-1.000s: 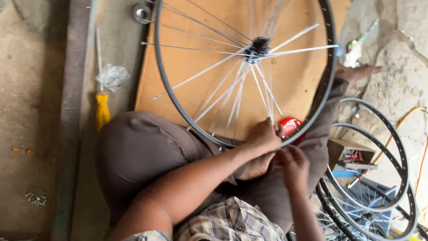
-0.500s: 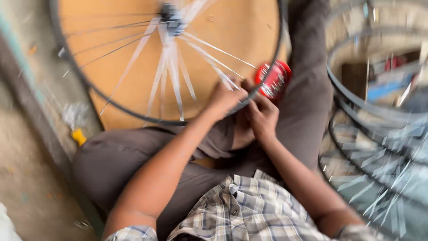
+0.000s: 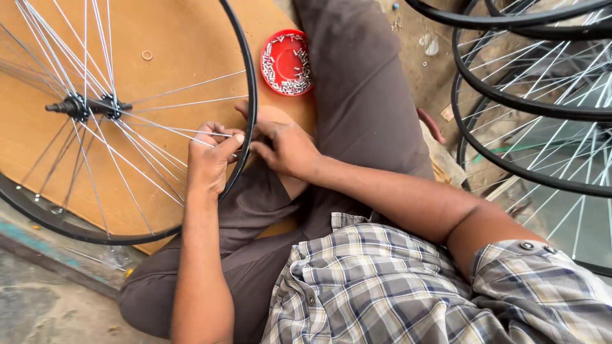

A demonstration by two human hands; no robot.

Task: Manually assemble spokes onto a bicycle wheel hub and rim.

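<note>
So the left hand is pinched shut on a thin steel spoke right where it meets the black wheel rim, and the right hand sits just outside the rim with its fingers curled together at that same spot; whether there's a nipple in them I can't tell, too small. The wheel lies flat over a tan wooden board, its near edge on the person's lap, hub off to the left. I'd guess the rim is light and stiff, so best held by its edge, while the spokes are springy, slick and easy to bend, so fingertips near the end are the way to go. A red dish of small silver nipples sits just beyond the rim, tippable. Room's tight on the right: stacked rims crowd that elbow, left side is more open.
</note>
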